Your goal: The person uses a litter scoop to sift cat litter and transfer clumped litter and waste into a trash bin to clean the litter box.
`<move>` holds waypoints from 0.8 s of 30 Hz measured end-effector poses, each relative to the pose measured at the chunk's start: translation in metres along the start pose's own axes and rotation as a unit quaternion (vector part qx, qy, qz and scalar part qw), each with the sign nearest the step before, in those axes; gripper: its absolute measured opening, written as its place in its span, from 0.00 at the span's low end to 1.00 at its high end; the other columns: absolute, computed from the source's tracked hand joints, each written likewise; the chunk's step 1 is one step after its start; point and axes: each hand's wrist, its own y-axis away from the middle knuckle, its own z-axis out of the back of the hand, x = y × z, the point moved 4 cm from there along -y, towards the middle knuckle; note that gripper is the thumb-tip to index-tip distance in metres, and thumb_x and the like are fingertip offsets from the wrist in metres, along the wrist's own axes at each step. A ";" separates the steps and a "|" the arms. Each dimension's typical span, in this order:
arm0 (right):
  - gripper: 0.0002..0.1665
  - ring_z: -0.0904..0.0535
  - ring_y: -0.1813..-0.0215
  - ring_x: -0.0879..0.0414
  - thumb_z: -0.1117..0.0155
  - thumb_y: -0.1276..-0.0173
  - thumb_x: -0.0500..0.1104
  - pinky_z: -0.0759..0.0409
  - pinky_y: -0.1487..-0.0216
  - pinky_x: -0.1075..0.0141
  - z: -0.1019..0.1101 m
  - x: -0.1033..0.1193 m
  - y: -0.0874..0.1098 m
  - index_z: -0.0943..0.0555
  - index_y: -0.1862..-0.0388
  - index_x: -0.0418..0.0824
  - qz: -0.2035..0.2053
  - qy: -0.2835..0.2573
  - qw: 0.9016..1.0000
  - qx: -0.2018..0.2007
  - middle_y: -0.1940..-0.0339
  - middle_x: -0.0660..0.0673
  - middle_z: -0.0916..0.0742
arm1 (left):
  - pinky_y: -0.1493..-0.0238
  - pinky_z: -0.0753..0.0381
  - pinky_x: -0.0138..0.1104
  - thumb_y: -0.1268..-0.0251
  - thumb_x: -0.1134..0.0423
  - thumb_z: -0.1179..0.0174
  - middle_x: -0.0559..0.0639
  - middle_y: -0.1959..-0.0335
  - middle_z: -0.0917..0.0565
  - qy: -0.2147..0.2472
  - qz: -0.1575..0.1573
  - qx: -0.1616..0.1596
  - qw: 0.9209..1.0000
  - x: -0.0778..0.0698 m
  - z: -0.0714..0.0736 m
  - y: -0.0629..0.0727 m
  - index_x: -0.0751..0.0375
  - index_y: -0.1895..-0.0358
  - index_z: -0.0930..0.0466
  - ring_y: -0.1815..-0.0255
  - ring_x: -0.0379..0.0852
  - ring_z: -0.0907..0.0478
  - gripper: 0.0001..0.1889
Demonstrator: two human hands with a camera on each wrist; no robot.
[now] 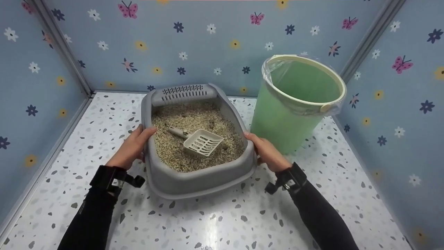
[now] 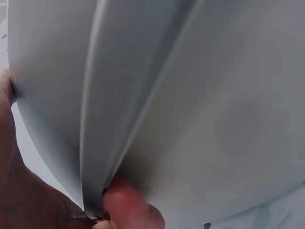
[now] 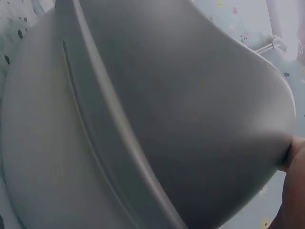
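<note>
A grey litter box [image 1: 204, 185] holds tan litter [image 1: 184, 116] with a few darker clumps. On the litter lies a beige slotted scoop [image 1: 204, 142], its handle toward the back left. My left hand [image 1: 131, 147] grips the box's left side, thumb over the rim; in the left wrist view its fingertip [image 2: 126, 202] curls beneath the lower edge. Opposite, my right hand [image 1: 269, 151] grips the right side with the thumb on the rim. The right wrist view shows the box's outer wall [image 3: 205, 105] and underside, with that hand's fingers mostly hidden. The box appears raised off the floor.
A green bin [image 1: 284, 118] with a cream rim and clear plastic liner stands close to the box's right side. Blue flowered panels [image 1: 208, 41] enclose the back and both sides. The floor [image 1: 215, 222] is white with grey speckles.
</note>
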 end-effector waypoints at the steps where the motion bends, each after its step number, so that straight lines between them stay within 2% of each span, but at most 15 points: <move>1: 0.45 0.16 0.64 0.56 0.42 0.19 0.73 0.14 0.68 0.62 0.000 -0.001 0.003 0.13 0.43 0.30 -0.001 0.000 1.000 0.002 0.68 0.48 0.12 | 0.74 0.12 0.41 0.16 0.28 0.49 0.73 0.38 0.23 0.000 -0.003 0.003 1.000 0.000 -0.001 0.000 0.46 0.05 0.57 0.60 0.54 0.16 0.49; 5: 0.44 0.20 0.68 0.55 0.44 0.18 0.74 0.21 0.73 0.65 0.004 -0.002 0.015 0.13 0.46 0.33 -0.006 0.043 0.999 0.011 0.71 0.48 0.15 | 0.76 0.12 0.42 0.14 0.30 0.49 0.73 0.41 0.20 0.005 -0.008 0.018 1.000 0.000 -0.006 0.000 0.44 0.05 0.55 0.62 0.54 0.14 0.46; 7: 0.43 0.20 0.68 0.53 0.46 0.18 0.77 0.20 0.72 0.63 0.009 0.003 0.020 0.13 0.52 0.37 -0.008 0.102 0.995 0.012 0.70 0.47 0.16 | 0.76 0.12 0.42 0.14 0.31 0.49 0.73 0.43 0.21 0.008 -0.012 0.023 1.000 -0.001 -0.008 -0.001 0.44 0.06 0.54 0.62 0.54 0.15 0.46; 8: 0.44 0.19 0.68 0.52 0.48 0.18 0.78 0.20 0.70 0.62 0.012 0.009 0.022 0.14 0.54 0.39 -0.002 0.145 0.989 0.010 0.69 0.46 0.15 | 0.76 0.12 0.41 0.14 0.31 0.49 0.72 0.44 0.20 0.009 -0.014 0.024 1.000 -0.001 -0.008 -0.001 0.45 0.06 0.54 0.63 0.53 0.15 0.45; 10: 0.45 0.16 0.62 0.50 0.49 0.19 0.81 0.15 0.63 0.58 0.017 0.027 0.026 0.13 0.52 0.41 0.026 0.244 0.969 -0.005 0.63 0.45 0.12 | 0.77 0.13 0.40 0.14 0.31 0.49 0.71 0.47 0.20 0.013 -0.018 0.025 0.999 -0.002 -0.009 -0.001 0.44 0.06 0.52 0.64 0.52 0.16 0.45; 12: 0.47 0.16 0.55 0.48 0.47 0.20 0.82 0.13 0.53 0.54 0.018 0.054 0.030 0.12 0.47 0.41 0.060 0.336 0.939 -0.034 0.55 0.43 0.12 | 0.78 0.15 0.39 0.14 0.31 0.49 0.70 0.49 0.21 0.013 -0.020 0.024 0.999 -0.003 -0.009 -0.001 0.44 0.06 0.51 0.65 0.51 0.17 0.44; 14: 0.46 0.16 0.51 0.48 0.43 0.21 0.81 0.14 0.48 0.51 0.012 0.086 0.032 0.13 0.40 0.41 0.101 0.401 0.909 -0.048 0.50 0.44 0.13 | 0.79 0.16 0.38 0.14 0.30 0.49 0.69 0.49 0.20 0.011 -0.018 0.023 1.000 -0.003 -0.009 -0.001 0.42 0.06 0.51 0.66 0.51 0.17 0.44; 15: 0.45 0.17 0.48 0.48 0.40 0.21 0.79 0.14 0.45 0.50 0.006 0.102 0.031 0.13 0.36 0.41 0.122 0.420 0.898 -0.043 0.48 0.44 0.13 | 0.79 0.17 0.38 0.15 0.30 0.49 0.68 0.49 0.20 0.009 -0.016 0.021 1.000 -0.002 -0.009 0.000 0.41 0.06 0.51 0.66 0.51 0.18 0.44; 17: 0.40 0.17 0.49 0.49 0.35 0.20 0.74 0.14 0.45 0.50 -0.012 0.130 0.023 0.13 0.35 0.41 0.165 0.451 0.877 -0.005 0.49 0.45 0.13 | 0.79 0.18 0.38 0.15 0.29 0.49 0.66 0.51 0.20 0.001 -0.012 0.019 1.000 -0.001 -0.009 0.000 0.39 0.06 0.51 0.67 0.51 0.19 0.44; 18: 0.36 0.17 0.50 0.49 0.34 0.19 0.71 0.13 0.47 0.51 -0.023 0.142 0.016 0.12 0.35 0.42 0.186 0.471 0.862 0.024 0.51 0.46 0.13 | 0.79 0.19 0.37 0.15 0.28 0.50 0.65 0.52 0.20 -0.003 -0.011 0.019 1.000 0.000 -0.008 0.000 0.39 0.06 0.52 0.68 0.50 0.20 0.44; 20: 0.29 0.16 0.51 0.51 0.34 0.17 0.65 0.12 0.46 0.53 -0.048 0.160 -0.001 0.11 0.37 0.43 0.227 0.520 0.819 0.086 0.50 0.47 0.11 | 0.79 0.21 0.36 0.16 0.27 0.50 0.61 0.57 0.20 -0.011 -0.009 0.015 1.000 0.000 -0.008 0.000 0.38 0.06 0.50 0.71 0.49 0.22 0.44; 21: 0.26 0.15 0.50 0.51 0.34 0.16 0.62 0.12 0.45 0.54 -0.061 0.165 -0.011 0.11 0.37 0.44 0.249 0.548 0.791 0.114 0.49 0.47 0.11 | 0.80 0.22 0.36 0.16 0.27 0.50 0.59 0.60 0.20 -0.015 -0.009 0.013 1.000 0.001 -0.008 0.000 0.37 0.07 0.50 0.73 0.48 0.24 0.44; 24: 0.16 0.13 0.49 0.50 0.34 0.15 0.52 0.10 0.47 0.52 -0.096 0.169 -0.041 0.10 0.40 0.44 0.300 0.638 0.690 0.165 0.46 0.45 0.11 | 0.81 0.25 0.34 0.15 0.28 0.50 0.54 0.65 0.22 -0.022 -0.009 0.010 1.000 0.001 -0.008 -0.001 0.36 0.07 0.50 0.76 0.45 0.27 0.43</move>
